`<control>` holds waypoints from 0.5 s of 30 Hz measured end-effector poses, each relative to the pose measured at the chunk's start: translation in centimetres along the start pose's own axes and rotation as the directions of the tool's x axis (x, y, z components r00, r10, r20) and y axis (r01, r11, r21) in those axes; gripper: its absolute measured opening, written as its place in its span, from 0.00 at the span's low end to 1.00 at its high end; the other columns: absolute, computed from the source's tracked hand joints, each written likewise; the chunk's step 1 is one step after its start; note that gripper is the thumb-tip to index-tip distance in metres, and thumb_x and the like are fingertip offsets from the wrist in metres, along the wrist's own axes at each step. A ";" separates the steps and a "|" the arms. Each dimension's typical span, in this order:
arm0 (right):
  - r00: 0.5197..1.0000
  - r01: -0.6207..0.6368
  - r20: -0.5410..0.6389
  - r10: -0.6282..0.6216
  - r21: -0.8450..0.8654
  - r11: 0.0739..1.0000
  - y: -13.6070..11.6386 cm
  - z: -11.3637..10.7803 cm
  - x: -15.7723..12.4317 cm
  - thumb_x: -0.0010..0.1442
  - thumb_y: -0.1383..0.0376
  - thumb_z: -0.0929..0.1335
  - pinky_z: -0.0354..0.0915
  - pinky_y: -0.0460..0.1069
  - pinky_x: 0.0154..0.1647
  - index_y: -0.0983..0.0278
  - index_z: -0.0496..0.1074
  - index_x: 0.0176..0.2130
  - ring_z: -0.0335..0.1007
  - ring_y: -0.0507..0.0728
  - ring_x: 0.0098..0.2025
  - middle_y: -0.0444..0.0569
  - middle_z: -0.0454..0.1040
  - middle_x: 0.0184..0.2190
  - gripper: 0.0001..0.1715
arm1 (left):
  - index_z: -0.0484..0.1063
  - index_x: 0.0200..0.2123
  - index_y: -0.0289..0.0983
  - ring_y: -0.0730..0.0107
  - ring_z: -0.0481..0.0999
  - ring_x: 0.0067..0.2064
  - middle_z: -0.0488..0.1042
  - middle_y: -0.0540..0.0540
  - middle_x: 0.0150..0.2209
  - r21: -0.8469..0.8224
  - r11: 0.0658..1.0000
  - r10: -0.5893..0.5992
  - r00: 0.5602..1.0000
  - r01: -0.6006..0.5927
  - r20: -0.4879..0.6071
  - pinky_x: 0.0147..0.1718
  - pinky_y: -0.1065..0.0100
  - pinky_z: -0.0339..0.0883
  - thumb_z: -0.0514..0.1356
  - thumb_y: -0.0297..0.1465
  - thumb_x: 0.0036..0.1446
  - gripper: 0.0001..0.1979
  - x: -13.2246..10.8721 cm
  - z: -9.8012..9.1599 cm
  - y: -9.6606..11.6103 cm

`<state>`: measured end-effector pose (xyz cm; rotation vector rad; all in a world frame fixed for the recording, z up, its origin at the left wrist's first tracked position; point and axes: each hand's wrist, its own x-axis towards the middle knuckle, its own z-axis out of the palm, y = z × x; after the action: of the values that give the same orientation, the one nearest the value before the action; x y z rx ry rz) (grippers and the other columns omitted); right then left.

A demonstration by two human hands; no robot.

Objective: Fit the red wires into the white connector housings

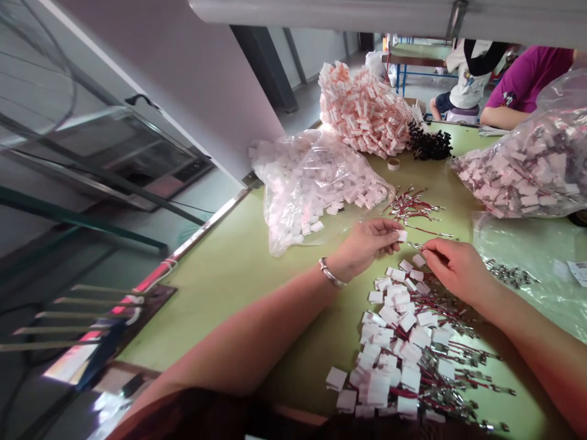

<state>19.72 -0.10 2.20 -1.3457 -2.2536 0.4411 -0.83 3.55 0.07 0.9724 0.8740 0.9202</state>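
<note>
My left hand (367, 247), with a bracelet at the wrist, pinches a small white plastic connector housing (402, 236) between thumb and fingertips. Just to its right, my right hand (452, 266) is closed on a short wire whose metal terminal (414, 245) points at the housing. A small gap shows between the two. Below my hands lies a heap of white housings (389, 342) joined to red wires (435, 366) with metal terminals at their right ends. Beyond my fingers is a loose bunch of red wires (413, 205) with metal ends.
A clear bag of white housings (321, 183) lies behind my left hand; another full bag (527, 171) stands at right. Farther back are bundled pinkish-white parts (362, 110), black parts (431, 142) and a tape roll (393, 164). Loose terminals (509, 273) lie right. People sit beyond the table.
</note>
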 end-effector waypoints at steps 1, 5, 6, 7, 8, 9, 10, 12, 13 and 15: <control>1.000 -0.021 0.012 0.021 0.022 1.000 -0.1 0.1 0.0 0.62 0.63 0.61 0.58 0.48 0.29 0.62 0.71 0.33 0.66 0.53 0.26 0.46 0.74 0.26 0.11 | 0.72 0.36 0.34 0.80 0.72 0.26 0.74 0.50 0.26 -0.029 1.000 -0.012 1.000 0.013 0.020 0.26 0.76 0.63 0.65 0.28 0.52 0.08 -0.2 0.3 -0.1; 0.995 -0.089 0.061 0.083 0.104 0.991 0.2 0.3 0.0 0.62 0.63 0.62 0.57 0.47 0.27 0.61 0.70 0.30 0.63 0.51 0.24 0.43 0.71 0.22 0.11 | 0.72 0.36 0.34 0.80 0.71 0.24 0.75 0.50 0.25 -0.007 1.000 -0.030 0.997 0.030 0.066 0.23 0.77 0.61 0.65 0.28 0.52 0.08 -0.6 0.5 0.1; 0.994 -0.089 0.066 0.083 0.095 0.992 0.3 0.3 0.0 0.62 0.63 0.62 0.57 0.47 0.27 0.61 0.70 0.30 0.63 0.51 0.24 0.42 0.71 0.21 0.11 | 0.72 0.37 0.34 0.80 0.71 0.24 0.75 0.50 0.25 0.012 0.999 -0.036 0.997 0.035 0.070 0.21 0.77 0.60 0.64 0.28 0.53 0.08 -0.6 0.5 0.2; 0.996 -0.073 0.062 0.069 0.061 0.995 0.4 0.3 0.0 0.62 0.63 0.62 0.57 0.47 0.27 0.61 0.70 0.30 0.63 0.51 0.23 0.42 0.71 0.22 0.11 | 0.72 0.37 0.34 0.80 0.71 0.23 0.75 0.49 0.25 0.031 0.999 -0.039 0.997 0.037 0.071 0.19 0.78 0.58 0.64 0.28 0.53 0.08 -0.6 0.5 0.3; 0.998 -0.045 0.043 0.045 -0.005 0.999 0.5 0.3 0.0 0.62 0.64 0.62 0.57 0.47 0.27 0.62 0.71 0.31 0.64 0.51 0.24 0.43 0.72 0.22 0.11 | 0.72 0.37 0.33 0.80 0.71 0.22 0.75 0.49 0.25 0.051 0.998 -0.037 0.997 0.033 0.070 0.18 0.78 0.56 0.64 0.28 0.53 0.07 -0.6 0.5 0.4; 1.000 -0.004 0.013 0.005 -0.096 0.995 0.6 0.3 -0.1 0.62 0.64 0.62 0.56 0.48 0.27 0.62 0.72 0.32 0.65 0.52 0.24 0.44 0.74 0.24 0.11 | 0.71 0.37 0.33 0.80 0.71 0.22 0.75 0.49 0.25 0.073 0.997 -0.032 0.997 0.027 0.069 0.17 0.77 0.56 0.63 0.27 0.53 0.07 -0.6 0.5 0.5; 0.999 0.046 -0.018 -0.051 -0.204 0.978 0.6 0.4 -0.1 0.62 0.65 0.62 0.56 0.48 0.27 0.63 0.72 0.32 0.66 0.53 0.26 0.46 0.74 0.25 0.11 | 0.71 0.36 0.33 0.80 0.71 0.21 0.75 0.49 0.24 0.094 0.995 -0.028 0.997 0.022 0.068 0.17 0.77 0.56 0.63 0.27 0.53 0.07 -0.6 0.5 0.5; 0.980 0.155 -0.051 -0.193 -0.418 0.895 0.6 0.4 -0.3 0.62 0.68 0.61 0.56 0.49 0.28 0.64 0.72 0.32 0.67 0.55 0.28 0.49 0.74 0.26 0.12 | 0.70 0.35 0.32 0.79 0.70 0.20 0.75 0.50 0.23 0.117 0.993 -0.030 0.997 0.022 0.070 0.17 0.76 0.58 0.63 0.25 0.53 0.06 -0.5 0.6 0.6; 0.964 0.202 -0.050 -0.260 -0.499 0.843 0.6 0.5 -0.4 0.62 0.70 0.61 0.56 0.49 0.28 0.65 0.72 0.30 0.67 0.55 0.29 0.49 0.74 0.26 0.13 | 0.70 0.35 0.32 0.79 0.70 0.19 0.75 0.50 0.22 0.111 0.993 -0.041 0.997 0.033 0.072 0.18 0.76 0.59 0.63 0.25 0.53 0.06 -0.5 0.6 0.6; 0.933 0.274 -0.036 -0.359 -0.577 0.769 0.6 0.7 -0.5 0.61 0.73 0.61 0.56 0.49 0.28 0.66 0.71 0.28 0.67 0.56 0.29 0.50 0.72 0.25 0.14 | 0.69 0.36 0.32 0.79 0.70 0.20 0.74 0.51 0.22 0.069 0.995 -0.072 0.994 0.066 0.079 0.19 0.76 0.61 0.62 0.25 0.53 0.06 -0.5 0.6 0.6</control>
<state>19.95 -0.28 1.25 -1.1497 -2.5202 -0.4763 -0.60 3.08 0.88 1.0235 0.8682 0.7917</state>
